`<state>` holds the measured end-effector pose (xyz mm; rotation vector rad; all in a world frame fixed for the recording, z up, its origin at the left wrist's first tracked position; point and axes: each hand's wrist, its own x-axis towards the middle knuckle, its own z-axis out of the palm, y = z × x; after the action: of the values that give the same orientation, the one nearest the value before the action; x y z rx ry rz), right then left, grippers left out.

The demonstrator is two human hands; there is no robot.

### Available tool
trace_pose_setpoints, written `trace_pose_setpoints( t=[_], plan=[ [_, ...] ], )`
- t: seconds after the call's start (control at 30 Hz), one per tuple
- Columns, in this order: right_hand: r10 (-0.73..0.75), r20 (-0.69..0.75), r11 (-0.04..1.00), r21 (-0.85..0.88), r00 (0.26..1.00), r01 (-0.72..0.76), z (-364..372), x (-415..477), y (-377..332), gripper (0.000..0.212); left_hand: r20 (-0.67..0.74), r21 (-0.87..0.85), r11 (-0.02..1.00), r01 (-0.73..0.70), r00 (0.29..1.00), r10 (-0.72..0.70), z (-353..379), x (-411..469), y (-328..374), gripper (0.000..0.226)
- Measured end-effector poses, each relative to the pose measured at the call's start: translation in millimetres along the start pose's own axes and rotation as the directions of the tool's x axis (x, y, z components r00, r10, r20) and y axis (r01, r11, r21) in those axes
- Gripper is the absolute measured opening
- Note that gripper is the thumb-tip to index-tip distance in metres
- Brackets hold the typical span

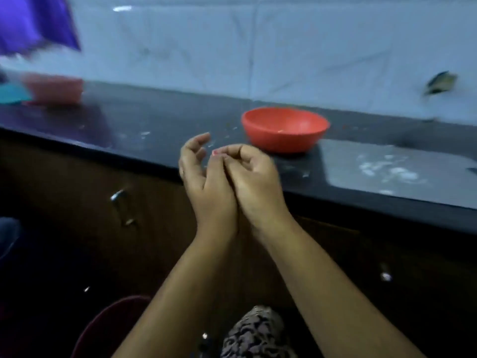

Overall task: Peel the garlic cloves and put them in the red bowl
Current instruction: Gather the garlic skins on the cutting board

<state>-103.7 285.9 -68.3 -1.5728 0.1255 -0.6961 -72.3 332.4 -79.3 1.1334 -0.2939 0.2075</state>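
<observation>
The red bowl (285,130) stands on the tabletop (154,120), at one o'clock from the hands, with perhaps one pale piece (281,131) inside. The left hand (198,174) has its fingers loose and wide. The right hand (254,174) is curled narrow, and I cannot tell if it holds a garlic clove. Most of the peeling seems left to do.

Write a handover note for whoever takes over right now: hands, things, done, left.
Left hand: fingers loosely curled, thumb against the right hand's fingertips.
Right hand: fingers curled in; whether its grip holds a clove is hidden.
Both are in front of the counter edge, short of the red bowl, which stands upright on it.
Done: one pale bit in the bowl, too small to identify; pale scraps on the counter.
Left: no unpeeled garlic in view; locate it, peel, fill the bowl.
</observation>
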Motion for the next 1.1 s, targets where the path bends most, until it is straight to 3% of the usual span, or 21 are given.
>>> trace_pose_setpoints(
  t=[0.1, 0.17, 0.23, 0.3, 0.4, 0.67, 0.87, 0.97, 1.03, 1.1],
  plan=[
    [-0.229, -0.112, 0.892, -0.422, 0.967, 0.163, -97, 9, -30, 0.007, 0.235, -0.026, 0.995, 0.1, 0.968, -0.092, 68, -18, 8, 0.02],
    [-0.205, -0.111, 0.661, -0.748, 0.972, 0.054, -157, 17, -37, 0.017, 0.336, 0.032, 0.976, 0.215, 0.918, -0.213, 95, -24, 5, 0.017],
    [-0.009, -0.16, 0.353, -0.924, 0.987, -0.146, -218, 26, -36, 0.049, 0.392, 0.135, 0.954, 0.267, 0.87, -0.298, 121, -29, 3, 0.011],
    [0.25, -0.232, 0.124, -0.955, 0.94, -0.269, -256, 35, -29, 0.083, 0.402, 0.219, 0.93, 0.296, 0.841, -0.363, 140, -30, -2, 0.012],
    [0.385, -0.25, 0.039, -0.957, 0.888, -0.287, -268, 45, -12, 0.098, 0.4, 0.266, 0.912, 0.312, 0.825, -0.399, 159, -28, -10, 0.018],
    [0.353, -0.066, 0.156, -0.979, 0.933, -0.129, -243, 85, 5, 0.085, 0.463, 0.343, 0.877, 0.335, 0.752, -0.468, 183, -20, -21, 0.028],
    [0.264, 0.103, 0.382, -0.924, 0.959, -0.006, -221, 64, -1, 0.047, 0.46, 0.302, 0.86, 0.41, 0.728, -0.509, 187, -18, -26, 0.033],
    [0.247, 0.17, 0.57, -0.822, 0.954, -0.001, -212, 45, -15, 0.042, 0.454, 0.268, 0.861, 0.432, 0.732, -0.508, 181, -20, -30, 0.037],
    [0.244, 0.118, 0.686, -0.723, 0.962, -0.085, -223, 50, -25, 0.044, 0.452, 0.255, 0.866, 0.43, 0.739, -0.5, 179, -23, -28, 0.044],
    [0.22, -0.003, 0.659, -0.737, 0.976, -0.151, -254, 68, -28, 0.049, 0.425, 0.242, 0.866, 0.437, 0.755, -0.5, 175, -23, -23, 0.055]
  ],
)
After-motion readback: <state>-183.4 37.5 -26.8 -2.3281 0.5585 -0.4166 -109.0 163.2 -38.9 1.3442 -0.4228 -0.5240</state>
